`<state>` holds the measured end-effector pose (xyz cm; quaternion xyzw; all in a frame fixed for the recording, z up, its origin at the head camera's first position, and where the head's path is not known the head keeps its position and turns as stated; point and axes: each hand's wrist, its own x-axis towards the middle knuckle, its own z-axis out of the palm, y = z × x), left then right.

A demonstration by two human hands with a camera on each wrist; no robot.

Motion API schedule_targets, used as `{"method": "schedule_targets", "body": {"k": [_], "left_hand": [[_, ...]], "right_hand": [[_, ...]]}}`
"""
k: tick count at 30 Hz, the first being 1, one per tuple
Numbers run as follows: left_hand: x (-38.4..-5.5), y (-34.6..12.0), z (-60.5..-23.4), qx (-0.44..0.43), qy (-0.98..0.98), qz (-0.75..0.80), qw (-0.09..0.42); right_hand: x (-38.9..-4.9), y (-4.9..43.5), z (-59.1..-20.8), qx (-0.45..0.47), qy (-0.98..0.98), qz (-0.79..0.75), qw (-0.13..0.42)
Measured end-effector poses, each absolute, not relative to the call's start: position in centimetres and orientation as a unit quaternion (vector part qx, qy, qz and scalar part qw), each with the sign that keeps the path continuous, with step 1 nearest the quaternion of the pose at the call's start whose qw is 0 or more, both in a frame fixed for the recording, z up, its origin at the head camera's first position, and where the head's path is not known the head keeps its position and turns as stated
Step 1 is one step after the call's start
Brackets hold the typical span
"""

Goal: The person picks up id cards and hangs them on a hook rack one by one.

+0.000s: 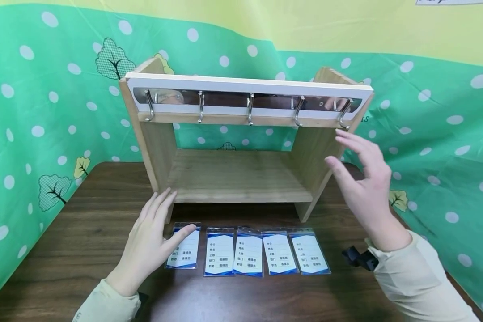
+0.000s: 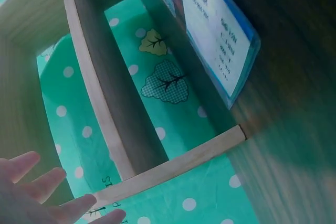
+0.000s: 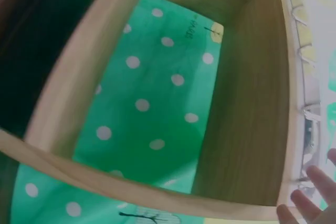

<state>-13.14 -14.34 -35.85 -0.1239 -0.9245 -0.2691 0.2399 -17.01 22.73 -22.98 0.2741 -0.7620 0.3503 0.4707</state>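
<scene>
The left hand (image 1: 146,243) partly hides the leftmost card (image 1: 190,247) in the head view.

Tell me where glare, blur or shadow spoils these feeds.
Head: mostly sharp, with reflections on the metal strip and a pale sheen on the tabletop near the bottom edge; left wrist: hazy, print on the nearest card too soft to read, upper right dim; right wrist: soft too, washed out around the hooks, dark at upper left.
</scene>
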Motion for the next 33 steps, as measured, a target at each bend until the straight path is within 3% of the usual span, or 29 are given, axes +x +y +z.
{"method": "schedule_targets", "body": {"k": [5,14,23,28,33], "left_hand": [[-13.0,-14.3,-36.4,-0.118,-0.924,-0.291,0.220],[-13.2,-14.6,-37.3,-0.102,-0.921,-0.318,0.202],[-13.8,-14.9,-38.0,-0.074,-0.935,-0.325,0.126],[-14.2,-15.2,-38.5,-0.072,-0.936,-0.333,0.093],[-14.8,-15.4,-39.0,-0.073,-0.933,-0.347,0.053]], "right_hand": [[-16.8,21.9,-20.5,0.266,-0.697,0.413,0.522],[-18.3,22.0,-17.5,0.231,-0.605,0.523,0.554],[-19.2,22.0,-16.0,0.189,-0.660,0.514,0.515],[-20.0,22.1,-15.9,0.197,-0.658,0.543,0.484],[-21.3,22.6,-15.8,0.217,-0.615,0.582,0.486]]}}
